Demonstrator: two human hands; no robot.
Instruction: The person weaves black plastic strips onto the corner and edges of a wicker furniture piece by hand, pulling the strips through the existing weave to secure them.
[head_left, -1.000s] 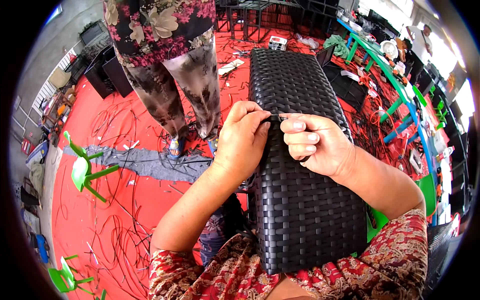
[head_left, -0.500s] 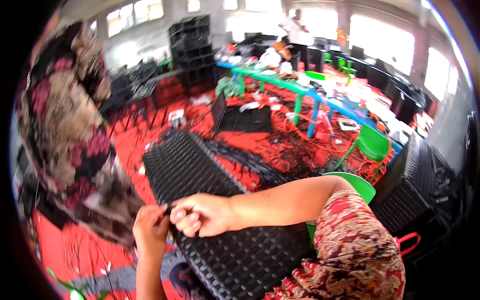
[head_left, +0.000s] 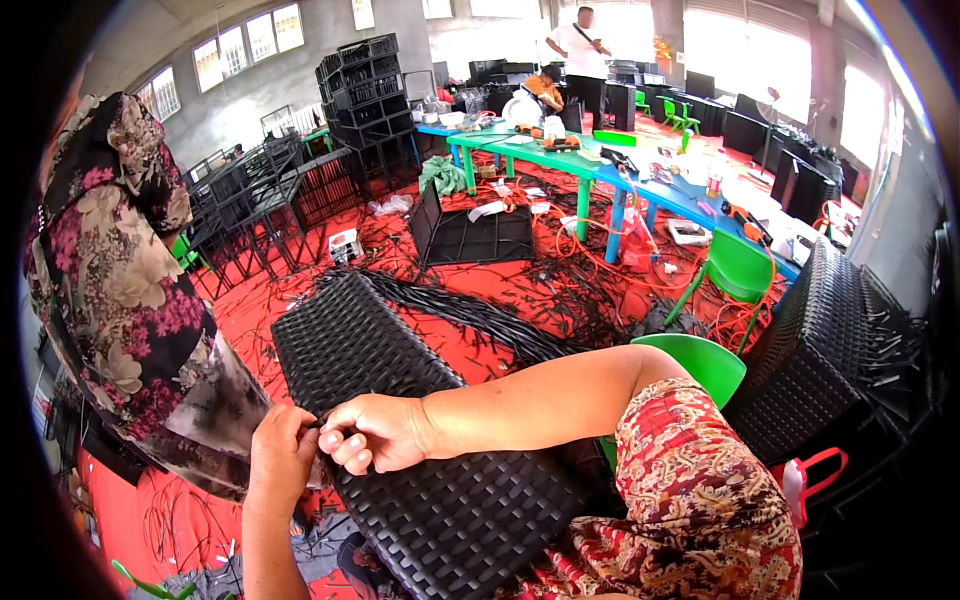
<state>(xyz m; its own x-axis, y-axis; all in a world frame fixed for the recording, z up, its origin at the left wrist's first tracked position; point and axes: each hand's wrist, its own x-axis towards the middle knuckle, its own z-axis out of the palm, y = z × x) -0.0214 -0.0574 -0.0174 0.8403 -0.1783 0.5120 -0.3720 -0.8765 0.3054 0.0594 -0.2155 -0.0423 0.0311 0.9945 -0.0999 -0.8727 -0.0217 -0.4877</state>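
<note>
A long black woven wicker panel (head_left: 400, 420) lies across my lap and runs away to the upper left. My left hand (head_left: 282, 452) grips its left edge, fingers closed on a black weaving strand. My right hand (head_left: 372, 432) pinches the same strand right beside the left hand, its fingers curled over the panel's edge. My right forearm crosses the panel from the right, out of a red patterned sleeve (head_left: 700, 490).
A person in a dark floral dress (head_left: 130, 300) stands close on the left. Loose black strands (head_left: 480, 315) litter the red floor. Green chairs (head_left: 740, 270), a green and blue table (head_left: 600, 165), stacked black frames (head_left: 365, 85) and woven furniture (head_left: 820, 350) stand around. Two people are at the back.
The view has swung up from looking down at the panel to looking across the room. Both hands stay together on the panel's edge, still holding the strand.
</note>
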